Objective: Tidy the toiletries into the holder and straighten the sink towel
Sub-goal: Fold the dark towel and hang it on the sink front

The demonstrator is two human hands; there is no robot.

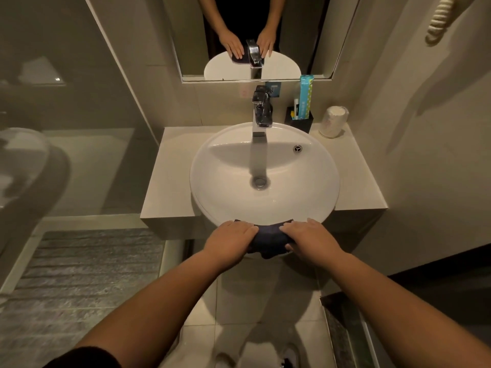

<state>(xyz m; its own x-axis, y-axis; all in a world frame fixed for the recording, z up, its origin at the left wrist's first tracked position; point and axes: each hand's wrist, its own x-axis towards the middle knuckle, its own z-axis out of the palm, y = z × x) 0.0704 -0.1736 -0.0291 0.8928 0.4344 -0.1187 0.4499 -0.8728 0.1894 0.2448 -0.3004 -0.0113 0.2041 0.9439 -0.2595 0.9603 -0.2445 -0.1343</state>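
Note:
A dark navy towel (268, 239) hangs over the near rim of the round white sink (265, 200). My left hand (229, 241) lies palm down on the towel's left part, fingers pointing right. My right hand (309, 237) rests on its right part, fingers pointing left, thumb tucked at the towel's lower edge. The fingertips of the two hands stay a short gap apart. At the back right a black holder (301, 122) stands on the counter with a tall blue-green packet (305, 96) and small toiletries (294, 110) upright in it.
A chrome tap (261, 112) rises behind the basin, under a mirror (255, 35). An upturned wrapped cup (333, 122) stands right of the holder. The beige counter (170, 176) ends at walls on the right; a glass shower screen and grey mat (79, 274) lie left.

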